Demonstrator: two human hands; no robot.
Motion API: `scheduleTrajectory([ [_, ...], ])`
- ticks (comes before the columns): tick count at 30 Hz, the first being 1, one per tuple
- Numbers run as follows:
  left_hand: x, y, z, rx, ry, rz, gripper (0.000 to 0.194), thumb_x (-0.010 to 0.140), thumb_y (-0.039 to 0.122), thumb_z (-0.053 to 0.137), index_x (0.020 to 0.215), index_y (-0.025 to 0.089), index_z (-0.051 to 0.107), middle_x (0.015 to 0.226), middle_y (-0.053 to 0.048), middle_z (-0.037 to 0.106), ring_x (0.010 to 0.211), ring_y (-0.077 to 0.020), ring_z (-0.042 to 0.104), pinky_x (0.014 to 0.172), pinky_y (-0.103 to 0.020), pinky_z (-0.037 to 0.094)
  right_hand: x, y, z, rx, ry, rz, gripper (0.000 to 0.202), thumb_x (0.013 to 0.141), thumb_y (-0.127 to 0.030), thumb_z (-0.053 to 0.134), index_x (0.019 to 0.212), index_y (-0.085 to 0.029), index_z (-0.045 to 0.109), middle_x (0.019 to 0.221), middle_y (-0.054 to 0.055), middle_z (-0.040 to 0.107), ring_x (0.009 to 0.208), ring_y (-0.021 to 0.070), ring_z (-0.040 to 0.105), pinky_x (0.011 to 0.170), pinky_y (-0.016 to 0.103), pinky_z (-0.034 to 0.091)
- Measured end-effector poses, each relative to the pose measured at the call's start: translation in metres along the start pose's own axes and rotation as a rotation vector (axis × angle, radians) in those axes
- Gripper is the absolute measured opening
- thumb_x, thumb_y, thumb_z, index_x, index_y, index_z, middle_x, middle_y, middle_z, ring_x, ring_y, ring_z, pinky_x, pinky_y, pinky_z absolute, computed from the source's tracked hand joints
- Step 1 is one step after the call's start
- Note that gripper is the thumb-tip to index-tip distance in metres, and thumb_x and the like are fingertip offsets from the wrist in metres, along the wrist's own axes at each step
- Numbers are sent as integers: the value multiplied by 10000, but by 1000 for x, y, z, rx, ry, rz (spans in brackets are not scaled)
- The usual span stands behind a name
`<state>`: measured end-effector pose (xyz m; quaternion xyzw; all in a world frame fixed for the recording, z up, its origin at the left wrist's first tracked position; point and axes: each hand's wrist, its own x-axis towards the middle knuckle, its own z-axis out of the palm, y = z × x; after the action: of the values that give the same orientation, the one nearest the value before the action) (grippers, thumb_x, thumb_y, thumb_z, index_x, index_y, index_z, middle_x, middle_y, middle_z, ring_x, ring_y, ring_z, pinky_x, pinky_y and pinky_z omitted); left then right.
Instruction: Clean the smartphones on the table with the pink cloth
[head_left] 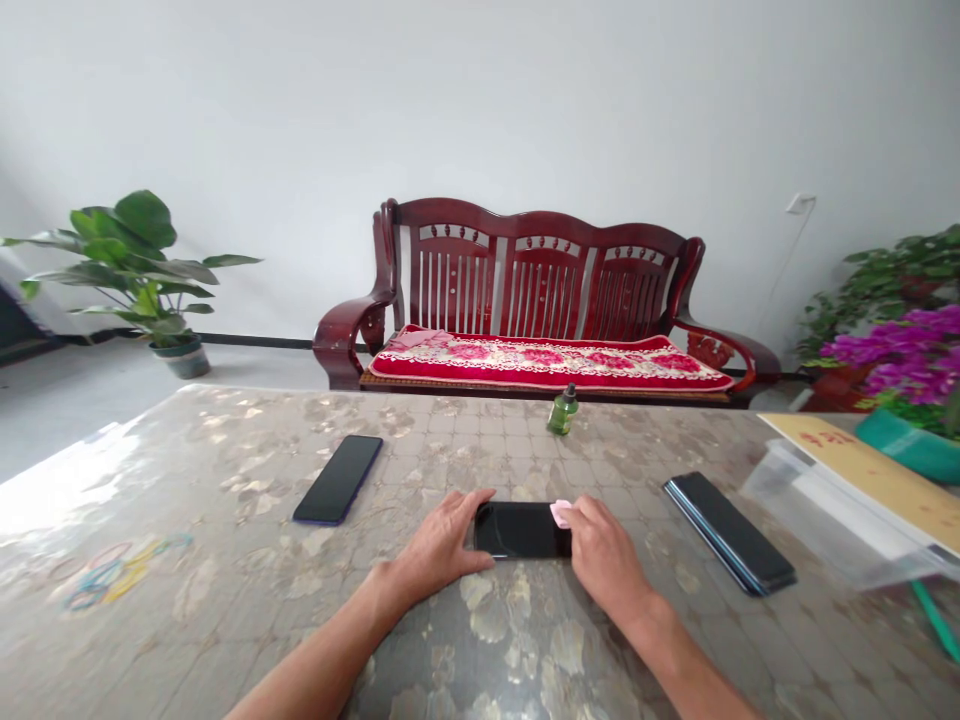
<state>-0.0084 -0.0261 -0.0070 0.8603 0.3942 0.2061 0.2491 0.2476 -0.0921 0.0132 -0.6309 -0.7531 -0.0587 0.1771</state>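
A black smartphone lies flat and sideways on the patterned table in front of me. My left hand grips its left end, thumb along the near edge and fingers at the far edge. At the phone's right end, my right hand is closed on a small pink cloth, which touches the screen near the upper right corner. The fingertips of this hand are partly hidden. Beyond the phone stands a small green spray bottle with a black top.
Another phone lies to the left, and stacked phones lie to the right. Rubber bands are at the far left. A clear plastic box, a yellow envelope and a teal flowerpot fill the right side. A wooden bench stands behind the table.
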Motion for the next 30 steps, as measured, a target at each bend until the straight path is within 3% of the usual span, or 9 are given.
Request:
scheduleTrajectory([
  [3, 1, 1, 0, 3, -4, 1, 754, 670, 216, 761, 1348, 188, 432, 1136, -79, 609, 1028, -262, 573, 887, -366, 477, 6, -13, 4, -8, -25, -6, 336, 873, -3, 433, 1008, -199, 670, 932, 67, 621, 914, 206, 568, 827, 289, 440],
  [10, 2, 5, -1, -8, 14, 25, 723, 663, 179, 722, 1325, 202, 432, 1133, -63, 621, 1033, -260, 571, 896, -371, 475, 33, -68, 21, 20, -56, -152, 226, 886, -54, 491, 936, -194, 661, 943, 65, 622, 906, 206, 550, 822, 297, 430],
  [13, 1, 5, -1, -3, 16, 27, 713, 662, 179, 717, 1317, 209, 436, 1129, -61, 625, 1030, -263, 573, 893, -375, 477, 33, -63, 18, 27, -63, -168, 240, 884, -52, 488, 936, -210, 662, 935, 57, 617, 898, 198, 551, 816, 293, 428],
  [20, 1, 0, 1, -22, 12, 9, 746, 672, 211, 743, 1345, 243, 423, 1140, -62, 615, 1019, -262, 587, 880, -375, 484, 14, -22, 1, 5, -46, 15, 299, 887, -27, 447, 946, -216, 671, 885, 53, 609, 871, 196, 566, 780, 283, 429],
  [30, 1, 4, -1, -34, 32, 53, 696, 673, 160, 702, 1314, 239, 441, 1111, -39, 624, 1017, -244, 577, 888, -353, 468, 37, -78, 21, 48, -67, -166, 204, 891, -66, 505, 961, -182, 656, 955, 64, 628, 905, 202, 552, 821, 294, 433],
])
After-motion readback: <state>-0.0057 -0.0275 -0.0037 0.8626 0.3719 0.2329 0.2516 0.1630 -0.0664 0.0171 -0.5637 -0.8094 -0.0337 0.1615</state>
